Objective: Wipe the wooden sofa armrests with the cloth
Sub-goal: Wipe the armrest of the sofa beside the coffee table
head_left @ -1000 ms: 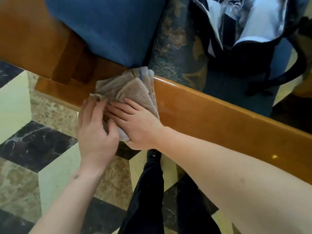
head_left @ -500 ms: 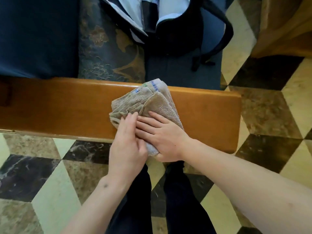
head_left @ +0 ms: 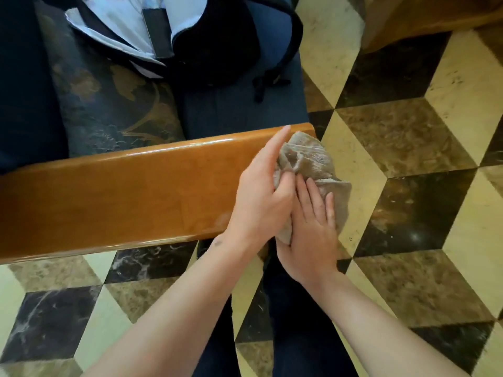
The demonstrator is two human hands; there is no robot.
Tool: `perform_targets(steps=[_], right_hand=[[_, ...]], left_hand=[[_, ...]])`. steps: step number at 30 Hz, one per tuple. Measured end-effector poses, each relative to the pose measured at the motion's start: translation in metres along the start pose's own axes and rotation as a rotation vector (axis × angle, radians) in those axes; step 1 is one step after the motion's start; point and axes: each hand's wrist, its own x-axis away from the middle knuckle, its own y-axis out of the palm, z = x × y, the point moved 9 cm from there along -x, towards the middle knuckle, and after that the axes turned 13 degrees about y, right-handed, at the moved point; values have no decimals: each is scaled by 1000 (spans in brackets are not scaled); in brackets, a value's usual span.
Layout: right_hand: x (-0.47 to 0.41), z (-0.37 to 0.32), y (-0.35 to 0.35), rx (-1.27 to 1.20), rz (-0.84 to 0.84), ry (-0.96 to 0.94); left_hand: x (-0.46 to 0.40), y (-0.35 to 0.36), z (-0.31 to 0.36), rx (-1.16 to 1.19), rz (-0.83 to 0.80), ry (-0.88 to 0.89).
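A glossy brown wooden sofa armrest [head_left: 122,197] runs from the left edge to the middle of the view. A crumpled beige cloth [head_left: 310,164] lies over its right end, partly hanging past it. My left hand [head_left: 261,197] grips the cloth's left side, with the index finger stretched along the armrest's far edge. My right hand [head_left: 313,229] lies flat against the cloth's near side, fingers together. The armrest's end is hidden under the cloth and hands.
Beyond the armrest is a dark blue sofa seat [head_left: 239,110] with a patterned cushion [head_left: 109,99] and a black bag [head_left: 190,36]. Patterned marble floor [head_left: 408,186] lies to the right and below. Another piece of wooden furniture [head_left: 435,14] stands at the top right. My dark trouser legs [head_left: 285,322] are below.
Both hands and the cloth have slid rightwards along the armrest, from its middle to its right end. The cloth now overhangs the end and my left index finger is extended.
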Motion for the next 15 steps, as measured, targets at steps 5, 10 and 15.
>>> perform_targets(steps=[5, 10, 15], right_hand=[[0, -25, 4, -130, 45, 199], [-5, -77, 13, -23, 97, 330], [23, -187, 46, 50, 76, 170]], left_hand=[[51, -104, -59, -514, 107, -153], [128, -224, -126, -608, 265, -373], [174, -328, -171, -703, 309, -387]])
